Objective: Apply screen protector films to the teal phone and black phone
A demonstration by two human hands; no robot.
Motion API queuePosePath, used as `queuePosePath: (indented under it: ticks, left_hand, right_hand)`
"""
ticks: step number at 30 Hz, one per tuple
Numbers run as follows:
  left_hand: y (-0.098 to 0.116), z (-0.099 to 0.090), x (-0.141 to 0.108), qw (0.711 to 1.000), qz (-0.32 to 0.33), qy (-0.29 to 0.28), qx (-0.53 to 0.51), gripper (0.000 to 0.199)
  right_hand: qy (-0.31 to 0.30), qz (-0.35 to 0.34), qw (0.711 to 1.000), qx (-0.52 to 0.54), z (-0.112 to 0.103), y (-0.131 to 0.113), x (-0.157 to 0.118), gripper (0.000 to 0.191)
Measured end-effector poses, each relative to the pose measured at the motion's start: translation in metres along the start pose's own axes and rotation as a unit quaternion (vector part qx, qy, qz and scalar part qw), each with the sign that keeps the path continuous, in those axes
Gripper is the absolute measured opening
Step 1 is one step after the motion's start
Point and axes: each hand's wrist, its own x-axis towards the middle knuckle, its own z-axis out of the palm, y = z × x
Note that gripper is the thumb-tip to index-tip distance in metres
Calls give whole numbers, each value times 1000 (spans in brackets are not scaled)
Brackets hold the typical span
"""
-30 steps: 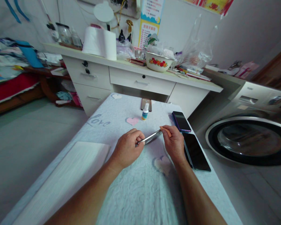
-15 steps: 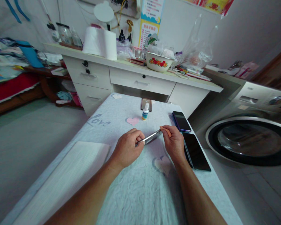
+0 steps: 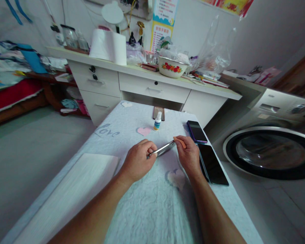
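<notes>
My left hand (image 3: 139, 160) is closed round the near left end of a phone (image 3: 164, 148), seen almost edge-on with a silver rim, tilted above the cloth-covered table. In the closed fingers of my right hand (image 3: 189, 154) is a small orange cloth (image 3: 181, 142), pressed at the phone's far right end. Beyond the hands a small white spray bottle (image 3: 157, 122) with a blue and yellow label stands upright. By my right wrist lie a dark tablet (image 3: 215, 166) and, further off, a second phone (image 3: 197, 131).
A flat white board (image 3: 73, 189) lies on the table's left side. Behind the bottle is a brown-framed flat object (image 3: 162, 111). A white desk (image 3: 155, 88) with a flowered bowl (image 3: 173, 66) borders the far end; a washing machine (image 3: 271, 135) stands at right.
</notes>
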Motion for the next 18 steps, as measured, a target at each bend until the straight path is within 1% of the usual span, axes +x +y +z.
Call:
queuePosePath:
  ticks: [18]
  left_hand:
    - [-2, 1, 1, 1000, 2, 8, 1, 9]
  right_hand:
    - [5, 2, 1000, 0, 0, -1, 0, 14]
